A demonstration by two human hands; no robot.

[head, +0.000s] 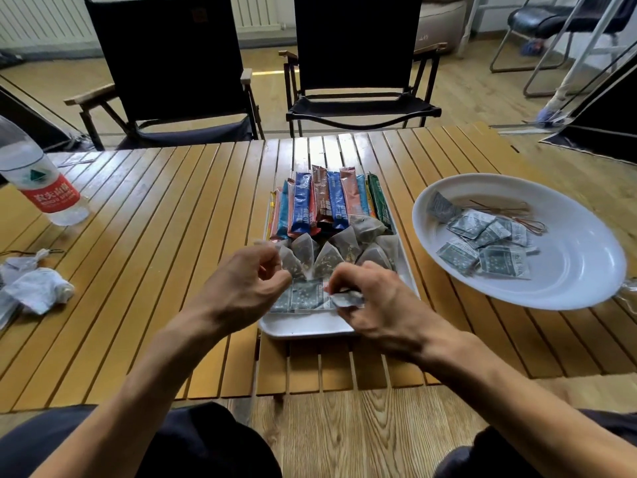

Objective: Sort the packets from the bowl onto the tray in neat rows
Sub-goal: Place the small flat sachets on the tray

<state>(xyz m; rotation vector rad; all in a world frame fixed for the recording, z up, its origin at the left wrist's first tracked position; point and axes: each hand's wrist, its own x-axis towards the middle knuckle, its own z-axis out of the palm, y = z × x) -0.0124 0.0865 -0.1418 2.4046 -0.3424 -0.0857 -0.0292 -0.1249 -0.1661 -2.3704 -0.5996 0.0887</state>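
The slatted wooden table (155, 270) carries a white bowl (586, 263) on the right, with flat grey-green packets (489, 243) lying loose in it. The white tray (303, 327) sits in the middle. It has stick packets (324, 198) along its far end, pyramid bags (327, 257) behind a near row of flat packets (303, 296). Over the near end, the right hand (372, 305) pinches one small packet (348, 300). The left hand (248, 284) has curled fingers; whether it holds anything is unclear
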